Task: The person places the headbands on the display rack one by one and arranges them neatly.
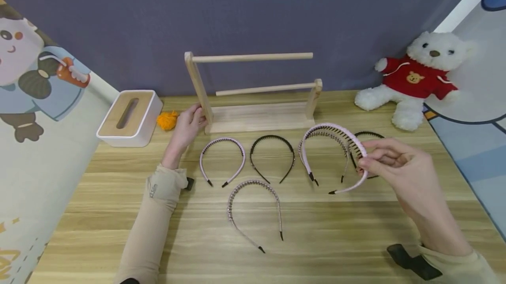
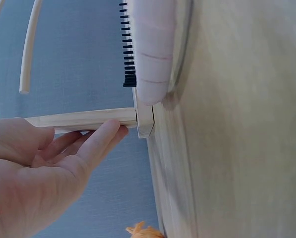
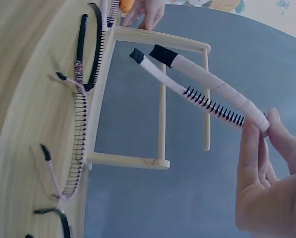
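Comprising one wooden rack [image 1: 261,118], six headbands, two hands and sundry furnishings on a wood-grained table [image 1: 336,240]. Right hand [image 1: 399,165]: thumb and fingers pinching a wide pink headband [image 1: 353,138] by one side, raised above the table, its black tips pointing away from the grip, its inner side toothed. Left hand [image 1: 190,124]: well apart from the right, its fingers against the left post [image 1: 199,86] of the rack, low down; whether they close round it cannot be told. Rack: flat base, two posts, upper rod [image 1: 253,57] fixed to the left post, lower rod [image 1: 266,89] to the right. Lying before it, left to right: a slim pink headband [image 1: 242,154]; a black headband [image 1: 272,136]; a beaded headband [image 1: 345,169], partly behind the raised one; a second black one [image 1: 369,133], partly hidden by the right hand. Nearest the person: another beaded headband [image 1: 253,182]. At left: white tissue box [image 1: 145,130] with wooden lid, orange pompom [image 1: 167,120] between it and the left hand. At right: white plush bear [image 1: 415,75], red top, seated.
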